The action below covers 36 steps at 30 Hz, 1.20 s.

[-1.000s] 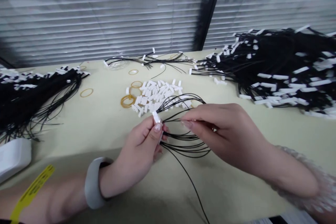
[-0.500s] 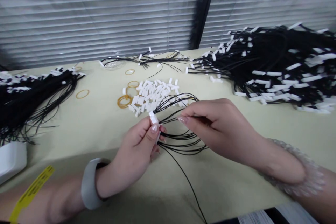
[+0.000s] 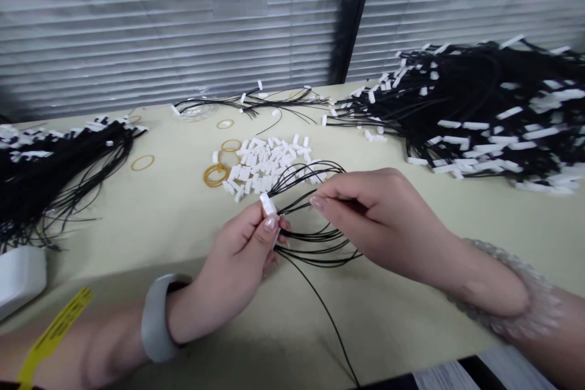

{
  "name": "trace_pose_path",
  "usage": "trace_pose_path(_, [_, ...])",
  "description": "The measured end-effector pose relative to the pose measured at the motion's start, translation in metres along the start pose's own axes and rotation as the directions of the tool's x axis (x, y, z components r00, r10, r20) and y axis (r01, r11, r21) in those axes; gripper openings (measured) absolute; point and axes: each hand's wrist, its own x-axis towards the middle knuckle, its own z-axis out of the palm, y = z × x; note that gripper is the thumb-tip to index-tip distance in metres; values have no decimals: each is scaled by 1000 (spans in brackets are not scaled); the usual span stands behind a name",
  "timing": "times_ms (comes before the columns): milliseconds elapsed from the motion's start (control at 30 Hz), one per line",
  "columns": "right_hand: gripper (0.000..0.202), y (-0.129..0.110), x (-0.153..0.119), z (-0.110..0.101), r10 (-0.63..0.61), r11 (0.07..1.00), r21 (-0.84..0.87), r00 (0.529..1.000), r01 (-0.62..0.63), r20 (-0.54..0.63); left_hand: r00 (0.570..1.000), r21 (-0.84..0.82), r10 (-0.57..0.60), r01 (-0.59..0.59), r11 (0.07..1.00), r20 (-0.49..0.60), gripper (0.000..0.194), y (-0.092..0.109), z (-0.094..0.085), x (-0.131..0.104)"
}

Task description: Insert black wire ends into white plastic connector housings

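My left hand [image 3: 244, 250] grips a white connector housing [image 3: 267, 203] between thumb and fingers. Several thin black wires [image 3: 315, 251] run from the housing toward the right in loops. One long black wire [image 3: 322, 304] trails down to the table's near edge. My right hand [image 3: 379, 219] pinches a black wire between thumb and index finger, a short way right of the housing. The wire's tip near the housing is too small to make out clearly. Behind the hands lies a heap of small white connector housings [image 3: 260, 161], partly covered by the wire loops.
Black wire bundles with white connectors [image 3: 484, 109] are piled at the right; another bundle [image 3: 77, 164] lies left. Rubber bands [image 3: 214, 175] rest beside the heap. Loose wires [image 3: 283, 101] lie along the back, below window blinds [image 3: 183, 24]. A white object [image 3: 21, 277] sits at the left edge.
Both hands keep their grips, almost unmoved. The view has shifted very slightly.
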Motion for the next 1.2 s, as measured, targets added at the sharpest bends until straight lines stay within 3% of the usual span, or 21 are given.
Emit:
trace_pose_path(467, [26, 0, 0, 1, -25, 1000, 1, 1000, 25, 14, 1000, 28, 5, -5, 1000, -4, 27, 0, -1, -1])
trace_pose_path(700, [16, 2, 0, 8, -61, 997, -37, 996, 64, 67, 999, 76, 50, -49, 996, -14, 24, 1, 0, -1])
trace_pose_path(900, [20, -2, -2, 15, -78, 997, -24, 996, 79, 51, 989, 222, 149, -146, 964, 7, 24, 2, -1, -1])
trace_pose_path(1200, [21, -2, 0, 19, -43, 996, -78, 993, 52, 114, 993, 246, 111, -117, 962, 40, 27, 1, -2, 0])
